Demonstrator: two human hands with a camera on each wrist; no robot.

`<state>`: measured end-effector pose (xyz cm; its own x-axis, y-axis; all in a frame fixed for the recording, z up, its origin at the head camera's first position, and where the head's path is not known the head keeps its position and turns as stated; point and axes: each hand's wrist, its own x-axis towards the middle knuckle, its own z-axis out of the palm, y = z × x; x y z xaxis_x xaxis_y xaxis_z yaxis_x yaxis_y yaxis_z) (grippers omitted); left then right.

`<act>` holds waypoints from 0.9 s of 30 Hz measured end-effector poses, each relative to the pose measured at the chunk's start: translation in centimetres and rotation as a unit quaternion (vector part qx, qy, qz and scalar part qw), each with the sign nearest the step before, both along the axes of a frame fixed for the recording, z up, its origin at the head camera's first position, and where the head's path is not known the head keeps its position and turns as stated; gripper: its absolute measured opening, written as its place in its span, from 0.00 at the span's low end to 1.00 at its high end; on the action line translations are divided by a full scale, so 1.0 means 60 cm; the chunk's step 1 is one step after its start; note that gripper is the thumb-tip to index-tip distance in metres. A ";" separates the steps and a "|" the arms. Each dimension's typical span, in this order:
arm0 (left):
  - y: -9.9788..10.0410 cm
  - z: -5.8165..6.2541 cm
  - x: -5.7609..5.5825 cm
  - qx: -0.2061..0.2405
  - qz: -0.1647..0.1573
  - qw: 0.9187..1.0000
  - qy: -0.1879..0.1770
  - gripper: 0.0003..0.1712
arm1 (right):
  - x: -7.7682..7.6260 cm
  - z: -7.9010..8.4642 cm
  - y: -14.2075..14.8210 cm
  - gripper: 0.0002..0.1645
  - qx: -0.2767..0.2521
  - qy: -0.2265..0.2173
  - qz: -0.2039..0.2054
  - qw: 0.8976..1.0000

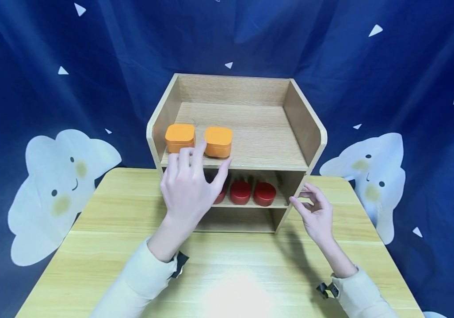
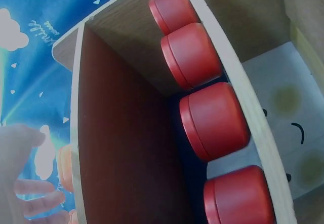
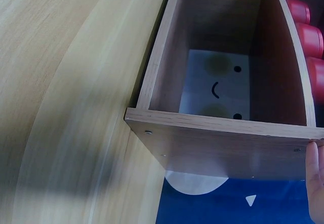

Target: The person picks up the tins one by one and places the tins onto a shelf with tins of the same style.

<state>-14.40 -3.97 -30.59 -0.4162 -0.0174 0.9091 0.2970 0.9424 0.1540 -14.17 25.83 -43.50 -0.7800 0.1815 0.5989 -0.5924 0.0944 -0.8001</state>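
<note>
Two orange lidded tins, a left one [image 1: 180, 137] and a right one [image 1: 218, 142], stand on the top level of a wooden shelf unit [image 1: 232, 91]. In the head view my left hand [image 1: 187, 187] is in front of them, thumb and fingers spread; its index fingertip overlaps the right tin's edge. The left wrist view shows this hand [image 2: 25, 183] with nothing between thumb and fingers. Beside the unit's right panel is my right hand [image 1: 317, 214], its thumb at the panel's front edge and its fingers loosely bent along the outer side.
Several round red tins [image 2: 215, 120] stand in a row on the middle shelf, partly hidden by my left hand in the head view. Under the unit is a light wooden table [image 1: 111, 229]. A dark blue curtain [image 1: 131, 53] with white clouds hangs behind.
</note>
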 end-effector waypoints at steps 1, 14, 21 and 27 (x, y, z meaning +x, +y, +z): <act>-0.004 -0.002 0.004 0.008 -0.017 1.000 0.000 0.31 | 0.000 0.000 0.000 0.32 0.000 0.001 0.000 1.000; -0.035 -0.056 0.036 -0.007 -0.161 0.987 -0.021 0.24 | -0.001 0.001 0.005 0.32 0.000 -0.005 -0.005 1.000; -0.045 -0.086 0.041 -0.040 -0.196 0.978 -0.056 0.23 | 0.006 0.005 0.008 0.27 0.007 -0.016 -0.007 1.000; -0.054 -0.113 0.041 -0.059 -0.204 0.975 -0.069 0.24 | 0.022 0.014 0.007 0.27 0.011 -0.006 0.001 1.000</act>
